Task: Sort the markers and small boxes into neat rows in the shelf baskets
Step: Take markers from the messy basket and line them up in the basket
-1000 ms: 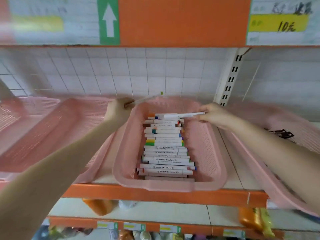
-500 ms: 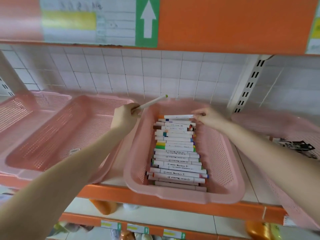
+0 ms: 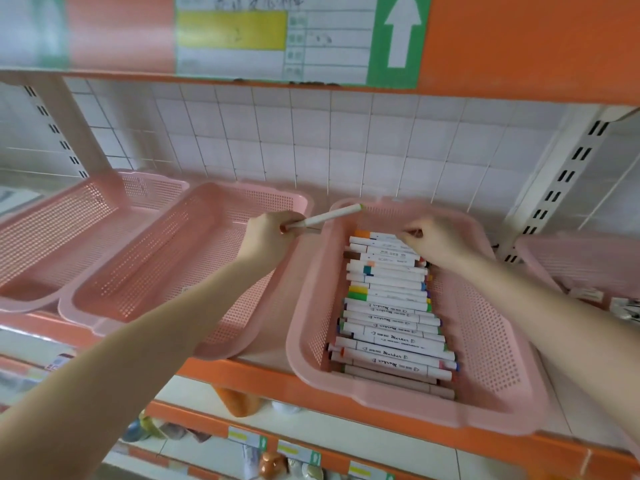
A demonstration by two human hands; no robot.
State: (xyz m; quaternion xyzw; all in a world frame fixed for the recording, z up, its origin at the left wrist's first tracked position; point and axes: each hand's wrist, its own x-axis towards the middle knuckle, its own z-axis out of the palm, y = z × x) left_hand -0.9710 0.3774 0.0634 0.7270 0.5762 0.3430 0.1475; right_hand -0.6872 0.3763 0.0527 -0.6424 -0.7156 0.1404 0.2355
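Left hand (image 3: pixel 268 233): fingers closed around one marker (image 3: pixel 329 216), above the basket (image 3: pixel 485 341) rim.
Right hand (image 3: pixel 438 237): bent fingers touch the row of markers (image 3: pixel 391 306); grip unclear.

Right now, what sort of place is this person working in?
Most likely a shop, perhaps its stationery section: orange shelving with a price label on the upper shelf edge, and pink baskets in a row, one filled with markers.

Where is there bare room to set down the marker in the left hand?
The basket beside the left hand is bare. In the marker basket, a strip lies free between the marker row and its right wall; the left strip is narrower. The right hand crowds the row's back end.
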